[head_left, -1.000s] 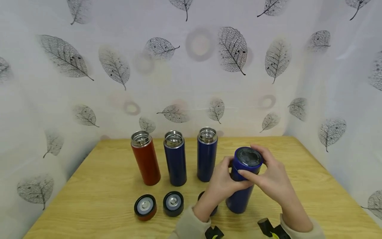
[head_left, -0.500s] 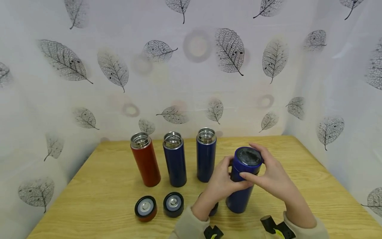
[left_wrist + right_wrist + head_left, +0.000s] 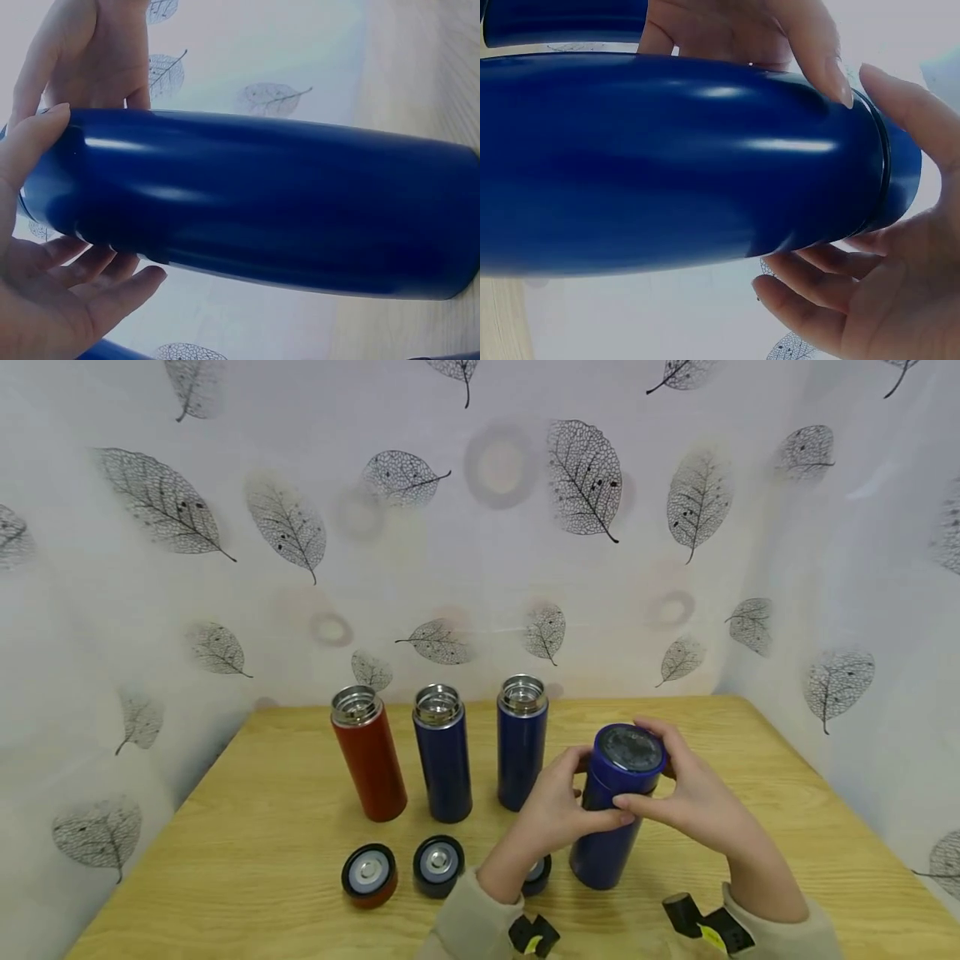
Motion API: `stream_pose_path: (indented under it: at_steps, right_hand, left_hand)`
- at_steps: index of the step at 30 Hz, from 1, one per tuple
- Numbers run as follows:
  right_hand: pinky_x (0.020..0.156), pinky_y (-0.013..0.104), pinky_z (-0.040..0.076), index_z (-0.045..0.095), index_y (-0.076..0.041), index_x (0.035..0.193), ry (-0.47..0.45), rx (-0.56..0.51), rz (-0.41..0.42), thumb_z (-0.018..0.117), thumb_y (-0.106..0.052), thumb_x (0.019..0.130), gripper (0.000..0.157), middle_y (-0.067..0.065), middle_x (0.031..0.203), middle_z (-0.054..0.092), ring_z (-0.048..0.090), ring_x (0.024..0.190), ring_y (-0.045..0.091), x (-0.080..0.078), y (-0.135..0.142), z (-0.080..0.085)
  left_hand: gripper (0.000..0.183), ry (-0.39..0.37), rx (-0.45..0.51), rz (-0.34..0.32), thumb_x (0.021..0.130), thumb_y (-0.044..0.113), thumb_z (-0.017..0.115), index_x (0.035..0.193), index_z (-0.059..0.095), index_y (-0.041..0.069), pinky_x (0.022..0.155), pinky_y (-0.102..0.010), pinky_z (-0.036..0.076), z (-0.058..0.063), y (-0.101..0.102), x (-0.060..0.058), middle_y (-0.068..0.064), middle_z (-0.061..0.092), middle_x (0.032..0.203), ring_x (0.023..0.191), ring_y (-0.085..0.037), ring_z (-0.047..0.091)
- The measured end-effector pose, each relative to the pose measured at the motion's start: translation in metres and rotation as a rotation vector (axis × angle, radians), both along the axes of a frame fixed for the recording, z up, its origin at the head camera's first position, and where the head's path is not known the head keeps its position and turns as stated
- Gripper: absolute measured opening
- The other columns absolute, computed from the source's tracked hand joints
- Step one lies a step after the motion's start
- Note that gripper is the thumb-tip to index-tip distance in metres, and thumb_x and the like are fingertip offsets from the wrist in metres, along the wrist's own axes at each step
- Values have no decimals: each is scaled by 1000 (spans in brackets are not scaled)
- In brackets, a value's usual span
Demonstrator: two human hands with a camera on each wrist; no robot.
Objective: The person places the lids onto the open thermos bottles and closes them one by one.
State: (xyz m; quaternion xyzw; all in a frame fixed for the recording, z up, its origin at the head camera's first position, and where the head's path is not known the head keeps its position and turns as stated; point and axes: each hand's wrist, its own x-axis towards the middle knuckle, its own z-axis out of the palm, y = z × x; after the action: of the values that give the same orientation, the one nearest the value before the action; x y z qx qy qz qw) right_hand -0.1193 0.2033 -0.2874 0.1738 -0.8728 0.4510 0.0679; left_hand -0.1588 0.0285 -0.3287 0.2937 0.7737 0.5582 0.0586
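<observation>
A blue thermos bottle (image 3: pixel 606 853) stands upright on the table at the right, its lid (image 3: pixel 632 748) on top with a dark round face. My left hand (image 3: pixel 551 810) grips the body just below the lid, thumb across the front and fingers around the far side. Higher up, my right hand (image 3: pixel 697 802) holds around the lid from the right, thumb in front. A dark seam (image 3: pixel 886 161) between body and lid shows in the right wrist view. The smooth blue body (image 3: pixel 262 202) fills the left wrist view between both hands.
Left of it stand a red bottle (image 3: pixel 369 768) and two blue bottles (image 3: pixel 442 768) (image 3: pixel 521 756), all without lids. In front lie a red-sided lid (image 3: pixel 370 875), a dark lid (image 3: pixel 438 866) and another lid (image 3: pixel 537 875) partly hidden by my left wrist. A leaf-patterned curtain (image 3: pixel 480 552) surrounds the table.
My right wrist and thumb have shifted slightly right around the lid. The lid beside my left wrist shows more. The bottle still stands in about the same place, and both hands keep hold.
</observation>
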Motion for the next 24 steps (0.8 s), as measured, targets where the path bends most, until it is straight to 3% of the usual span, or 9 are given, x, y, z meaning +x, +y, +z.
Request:
stream_pose_path:
  at_steps: [7, 12, 18, 24]
  right_hand:
    - [83, 52, 38, 29, 0, 127, -59, 2, -14, 72, -18, 75, 70, 18, 121, 43, 45, 107, 36, 0, 1, 2]
    - [80, 48, 43, 31, 1, 126, -89, -21, -42, 72, -19, 75, 69, 19, 119, 46, 48, 104, 35, 0, -1, 2]
    - [76, 41, 45, 35, 2, 125, -82, -33, -98, 74, -20, 72, 69, 18, 115, 49, 51, 100, 33, -1, -3, 1]
    - [77, 43, 45, 34, 1, 127, -101, -23, -187, 74, -24, 72, 72, 18, 116, 49, 50, 102, 34, -4, -1, 1]
  left_hand:
    - [65, -2, 3, -4, 69, 28, 76, 124, 43, 19, 76, -33, 46, 0, 1, 0, 9, 50, 114, 104, -5, 47]
    - [65, 3, -2, -9, 69, 26, 76, 124, 43, 18, 75, -30, 47, 1, 0, 0, 8, 50, 115, 105, -6, 47]
    - [65, -9, 2, -1, 69, 28, 76, 124, 43, 17, 77, -33, 46, 2, -2, 0, 8, 50, 115, 106, -7, 46]
    - [67, -23, -4, 20, 70, 28, 75, 126, 42, 12, 80, -36, 45, 2, -3, 0, 1, 50, 120, 109, -12, 46]
